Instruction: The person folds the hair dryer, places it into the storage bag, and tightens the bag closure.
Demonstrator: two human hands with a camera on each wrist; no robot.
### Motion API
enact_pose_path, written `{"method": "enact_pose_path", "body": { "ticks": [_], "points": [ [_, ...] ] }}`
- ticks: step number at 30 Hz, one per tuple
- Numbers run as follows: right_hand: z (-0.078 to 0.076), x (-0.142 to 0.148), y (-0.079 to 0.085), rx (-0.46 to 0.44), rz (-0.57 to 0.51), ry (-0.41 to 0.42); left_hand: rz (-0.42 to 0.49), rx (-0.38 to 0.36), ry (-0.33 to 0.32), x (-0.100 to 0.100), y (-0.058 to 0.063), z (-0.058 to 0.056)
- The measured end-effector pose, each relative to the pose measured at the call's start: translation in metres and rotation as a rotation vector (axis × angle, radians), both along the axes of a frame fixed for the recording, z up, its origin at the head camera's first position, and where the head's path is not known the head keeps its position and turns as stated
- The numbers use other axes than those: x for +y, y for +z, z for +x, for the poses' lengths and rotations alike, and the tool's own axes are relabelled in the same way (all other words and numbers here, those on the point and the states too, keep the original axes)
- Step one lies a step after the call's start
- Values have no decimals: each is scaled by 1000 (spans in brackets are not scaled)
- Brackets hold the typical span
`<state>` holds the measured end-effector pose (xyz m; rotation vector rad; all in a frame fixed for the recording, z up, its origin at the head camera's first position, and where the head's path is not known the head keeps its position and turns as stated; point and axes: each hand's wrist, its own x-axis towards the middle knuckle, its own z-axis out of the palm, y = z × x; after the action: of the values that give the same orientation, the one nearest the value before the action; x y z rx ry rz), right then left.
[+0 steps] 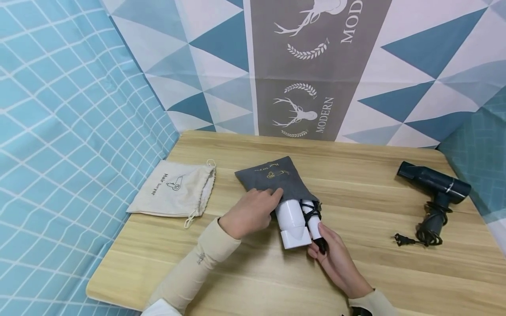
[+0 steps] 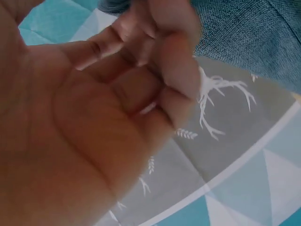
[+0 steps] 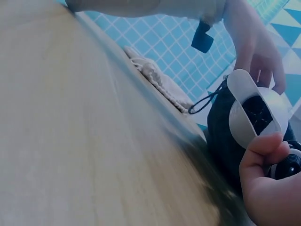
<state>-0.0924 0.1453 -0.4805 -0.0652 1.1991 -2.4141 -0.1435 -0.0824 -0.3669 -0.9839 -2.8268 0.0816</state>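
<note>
White dryer [image 1: 291, 219]: partly inside gray pouch [image 1: 293, 186], nozzle end out, facing 5 o'clock; cord-wrapped handle alongside.
Left hand: at dryer's 9–10 o'clock, back up, forearm in from 7, fingers bent at pouch mouth; can't tell if pinching cloth.
Right hand [image 1: 336, 259]: dryer's 4 o'clock, thumb and fingers pinching handle end.
Beige pouch [image 1: 186, 197]: 9–10 o'clock.
Black dryer [image 1: 435, 182]: 2–3 o'clock.

White hair dryer [image 1: 290, 216] with black cord [image 1: 313, 212] round its handle, partly inside a gold-print dark grey pouch [image 1: 293, 186].
</note>
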Motion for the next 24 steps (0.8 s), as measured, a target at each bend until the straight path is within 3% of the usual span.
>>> {"method": "enact_pose_path", "body": {
  "ticks": [2,6,9,12,15,21,24],
  "points": [
    [-1,0,1,12,20,2,16,22,-26,1,1,0],
    [-1,2,6,43,89,-13,54,141,-33,1,3,-4],
    [-1,3,9,53,122,-21,96,215,-3,-2,3,-10],
    [-1,2,9,69,135,-7,122,236,38,-8,-1,-18],
    [0,1,8,45,157,-20,110,191,88,-13,-7,-24],
    [0,-2,8,31,190,-77,-40,-32,212,-12,-17,-23],
    [0,-3,7,35,169,-90,-87,-52,259,-7,-23,-19]
  ]
}}
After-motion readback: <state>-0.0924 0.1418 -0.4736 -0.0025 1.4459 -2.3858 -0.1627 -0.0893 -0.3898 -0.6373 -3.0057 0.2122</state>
